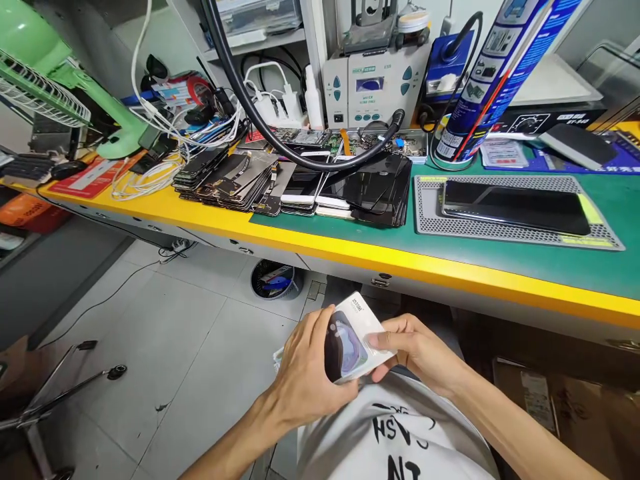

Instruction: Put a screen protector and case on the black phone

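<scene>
Between my two hands, over my lap and in front of the bench edge, is a small white box [373, 320] with a dark picture of a device on its face. My left hand [305, 363] wraps round the box's left side, fingers over its far edge and thumb along the near edge. On the box's right end, my right hand [413, 347] pinches a corner with the thumb on top. What lies under the box is hidden. Beyond, on the bench, a black smartphone [515, 207] rests on a grey perforated mat [427, 220].
Stacks of phone screens [235, 180] and dark panels [385, 190] stand along the yellow bench edge [330, 247]. Behind them are a soldering station [375, 87] with a thick black cable, and a blue spray can [480, 87]. A green fan [100, 100] stands left; a bin [277, 280] sits below.
</scene>
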The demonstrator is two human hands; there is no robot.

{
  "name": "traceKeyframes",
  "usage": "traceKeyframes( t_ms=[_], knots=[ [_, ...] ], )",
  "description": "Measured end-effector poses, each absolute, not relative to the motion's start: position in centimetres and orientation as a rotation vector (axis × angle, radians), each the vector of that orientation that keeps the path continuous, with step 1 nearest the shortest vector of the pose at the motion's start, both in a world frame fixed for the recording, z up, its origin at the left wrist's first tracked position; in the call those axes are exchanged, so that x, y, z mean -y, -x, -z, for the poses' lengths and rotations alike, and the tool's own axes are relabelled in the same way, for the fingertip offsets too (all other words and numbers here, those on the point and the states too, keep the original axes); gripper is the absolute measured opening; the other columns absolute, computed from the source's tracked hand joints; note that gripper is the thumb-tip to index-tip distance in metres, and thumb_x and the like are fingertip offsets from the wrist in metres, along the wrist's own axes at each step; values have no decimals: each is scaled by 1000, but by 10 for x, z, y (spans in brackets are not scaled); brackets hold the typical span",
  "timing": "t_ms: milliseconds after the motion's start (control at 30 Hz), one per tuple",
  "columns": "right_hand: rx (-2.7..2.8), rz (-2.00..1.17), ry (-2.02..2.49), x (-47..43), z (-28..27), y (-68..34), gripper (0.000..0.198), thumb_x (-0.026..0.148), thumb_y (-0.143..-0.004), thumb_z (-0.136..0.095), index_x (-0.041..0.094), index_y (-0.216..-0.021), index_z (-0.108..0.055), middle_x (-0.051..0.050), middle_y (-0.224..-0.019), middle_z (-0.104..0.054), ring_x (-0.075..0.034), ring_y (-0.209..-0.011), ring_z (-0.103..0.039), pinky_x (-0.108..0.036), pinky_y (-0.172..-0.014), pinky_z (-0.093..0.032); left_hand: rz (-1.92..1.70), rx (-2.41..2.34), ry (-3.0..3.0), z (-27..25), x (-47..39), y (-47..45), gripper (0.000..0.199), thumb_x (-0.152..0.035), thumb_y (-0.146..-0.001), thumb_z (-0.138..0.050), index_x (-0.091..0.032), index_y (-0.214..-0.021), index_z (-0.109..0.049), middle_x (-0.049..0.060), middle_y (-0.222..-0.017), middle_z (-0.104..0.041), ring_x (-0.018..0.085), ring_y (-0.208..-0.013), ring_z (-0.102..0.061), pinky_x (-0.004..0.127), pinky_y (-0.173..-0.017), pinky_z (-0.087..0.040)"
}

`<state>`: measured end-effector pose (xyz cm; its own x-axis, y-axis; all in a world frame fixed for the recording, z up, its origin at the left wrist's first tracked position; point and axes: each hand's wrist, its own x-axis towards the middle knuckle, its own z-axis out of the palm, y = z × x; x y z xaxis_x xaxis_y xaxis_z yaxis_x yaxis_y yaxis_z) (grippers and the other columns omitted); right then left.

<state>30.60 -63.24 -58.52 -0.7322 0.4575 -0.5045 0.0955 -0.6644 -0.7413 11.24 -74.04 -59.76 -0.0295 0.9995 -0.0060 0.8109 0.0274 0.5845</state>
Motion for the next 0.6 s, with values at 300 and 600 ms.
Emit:
traceKeyframes(
  t_ms=[300, 600],
  knots=[
    [1558, -2037, 1201, 632, 605, -304, 23, 32, -79, -66, 19, -60, -63, 4, -57, -53, -10, -54, -40, -24, -52, -30, -364, -1913, -2421, 601, 737, -108, 89, -25, -70, -65, -11, -152, -32, 19, -133, -63, 36, -113, -61, 50, -97, -50],
    [1822, -1770, 1237, 643, 637, -291, 30, 28, -84, -55, 22, -58, -41, 6, -58, -36, -10, -57, -31, -24, -52, -25, -247, -1918, -2430, 619, 741, -105, 81, -23, -72, -64, -9, -148, -38, 19, -130, -65, 36, -114, -62, 50, -98, -50]
  ],
)
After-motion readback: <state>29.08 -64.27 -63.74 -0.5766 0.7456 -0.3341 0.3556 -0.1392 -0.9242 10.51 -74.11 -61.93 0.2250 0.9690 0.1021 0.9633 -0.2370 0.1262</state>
